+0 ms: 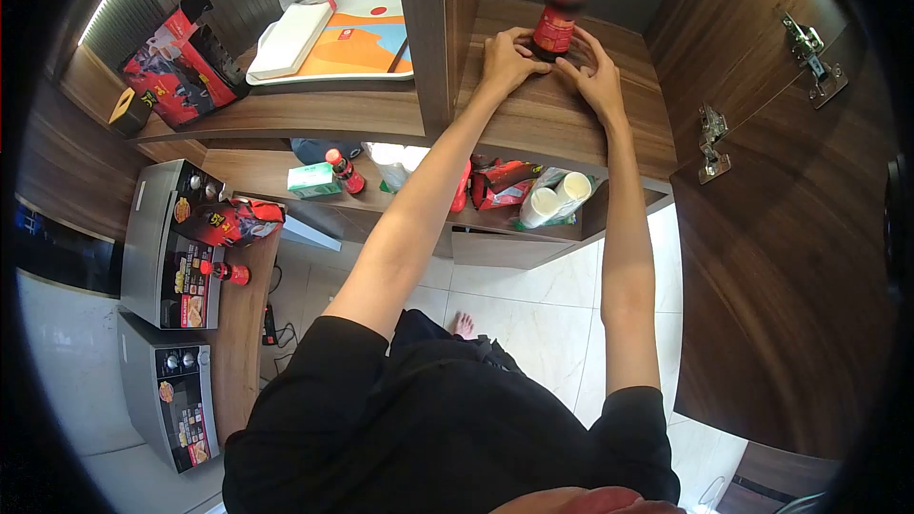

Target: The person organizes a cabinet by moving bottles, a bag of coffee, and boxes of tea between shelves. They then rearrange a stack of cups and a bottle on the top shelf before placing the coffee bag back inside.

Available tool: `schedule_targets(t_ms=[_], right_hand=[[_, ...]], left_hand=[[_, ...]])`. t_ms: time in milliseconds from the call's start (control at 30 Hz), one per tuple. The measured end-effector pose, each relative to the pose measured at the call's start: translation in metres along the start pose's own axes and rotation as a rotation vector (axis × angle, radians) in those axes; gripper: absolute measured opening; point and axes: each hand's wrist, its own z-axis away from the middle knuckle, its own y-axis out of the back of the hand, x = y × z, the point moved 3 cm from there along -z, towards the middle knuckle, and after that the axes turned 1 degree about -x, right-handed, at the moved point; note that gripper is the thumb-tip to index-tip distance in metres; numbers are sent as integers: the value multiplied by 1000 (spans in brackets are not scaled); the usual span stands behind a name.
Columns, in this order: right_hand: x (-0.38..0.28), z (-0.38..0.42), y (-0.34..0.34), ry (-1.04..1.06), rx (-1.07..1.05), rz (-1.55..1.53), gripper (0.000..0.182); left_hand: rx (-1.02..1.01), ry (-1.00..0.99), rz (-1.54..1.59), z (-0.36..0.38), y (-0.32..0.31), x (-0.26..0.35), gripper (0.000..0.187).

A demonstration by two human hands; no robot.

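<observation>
A bottle of dark drink (555, 29) with a red cap and a red label stands upright on the wooden cabinet shelf (624, 86). From its left side, my left hand (512, 61) curls its fingers around the lower part. My right hand (594, 78) cups the same part from the right, thumb in front and fingers reaching behind. Both thumbs lie low, close to the bottle's base. Where the fingertips meet the bottle at the back is hidden.
An open cabinet door (800, 228) with metal hinges stands at right. The left shelf holds a white tray (371, 78) and a red-black bag (181, 71). Below are paper cups (557, 198) and a small red bottle (345, 173). Toaster ovens (157, 247) line the left counter.
</observation>
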Motion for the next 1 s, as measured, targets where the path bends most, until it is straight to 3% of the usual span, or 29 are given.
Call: schedule_targets(t_ms=[167,367,467,567,667,767,867,1000], right_hand=[[10,2,1,-158,1,12,45],[16,1,1,-132,15,12,35],[23,-2,0,-129,-10,-33,40],[13,-2,-4,137,101,-27,49],[-3,2,-5,80,19,-12,54],[-5,4,-7,-37,-11,-26,48],[4,-1,-5,-76,20,-160,44],[-2,1,-1,-154,47,-84,50]], left_hand=[[22,-16,-33,3,0,3,74],[44,11,-14,1,1,1,70],[70,41,44,4,4,10,68],[118,48,82,6,4,14,68],[127,75,66,6,8,20,60],[99,114,161,1,7,14,46],[97,66,161,2,3,6,36],[93,64,155,3,2,10,30]])
